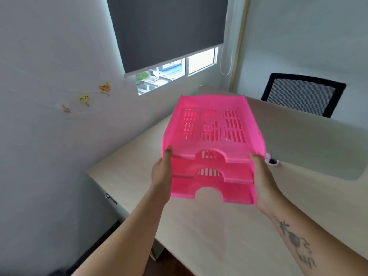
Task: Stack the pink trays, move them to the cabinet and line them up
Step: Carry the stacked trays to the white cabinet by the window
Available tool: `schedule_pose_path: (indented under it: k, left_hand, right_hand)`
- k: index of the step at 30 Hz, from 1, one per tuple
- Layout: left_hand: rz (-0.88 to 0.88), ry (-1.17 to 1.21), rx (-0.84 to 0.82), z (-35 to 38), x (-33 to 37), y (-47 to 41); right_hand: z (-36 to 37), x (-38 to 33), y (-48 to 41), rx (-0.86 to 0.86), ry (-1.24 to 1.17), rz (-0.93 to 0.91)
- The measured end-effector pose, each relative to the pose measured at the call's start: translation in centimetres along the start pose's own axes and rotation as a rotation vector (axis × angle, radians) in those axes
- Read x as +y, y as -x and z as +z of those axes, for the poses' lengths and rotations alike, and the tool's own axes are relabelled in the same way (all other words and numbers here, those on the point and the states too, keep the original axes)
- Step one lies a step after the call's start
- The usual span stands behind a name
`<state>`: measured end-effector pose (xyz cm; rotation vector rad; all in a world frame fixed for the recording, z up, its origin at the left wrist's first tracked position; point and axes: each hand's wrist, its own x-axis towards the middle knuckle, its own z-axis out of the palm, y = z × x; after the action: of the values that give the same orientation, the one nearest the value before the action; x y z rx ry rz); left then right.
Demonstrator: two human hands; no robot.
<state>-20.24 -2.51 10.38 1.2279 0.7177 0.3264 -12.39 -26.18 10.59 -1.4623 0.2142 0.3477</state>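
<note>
Pink slotted plastic trays (211,136), stacked three high with arched cut-outs in their front edges, hang in the air above the pale wooden desk (278,196), clear of its top. Left hand (162,176) grips the stack's left side, thumb over the upper rim; right hand (263,180) clasps its right side, fingers hidden behind. Beyond the desk stands a black mesh-backed chair (302,94).
</note>
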Motion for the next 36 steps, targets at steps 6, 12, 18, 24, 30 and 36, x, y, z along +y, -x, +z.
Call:
schedule_pose_path:
  k: [6,12,18,24,30,36]
  left_hand:
    - [0.064,0.102,0.252,-5.0,2.5,5.6]
    - [0.156,0.108,0.575,-13.4,5.1,12.7]
    - [0.238,0.168,0.877,-23.2,5.3,21.5]
    - [0.295,0.247,1.107,-32.9,6.3,30.8]
    - [0.310,0.254,1.296,-43.0,5.3,38.3]
    - [0.260,0.295,1.388,-54.1,3.7,42.2]
  right_hand:
    - [5.6,-2.1,1.1,-0.291,0.057,0.010]
    - [14.4,-1.0,5.4,-0.560,0.124,0.060]
    - [23.6,2.0,13.7,-0.905,0.196,0.110]
    - [32.8,5.2,25.2,-1.177,0.198,0.072]
    - [39.9,9.3,36.9,-1.354,0.197,0.041]
    - [46.4,16.1,45.9,-1.403,0.224,0.064]
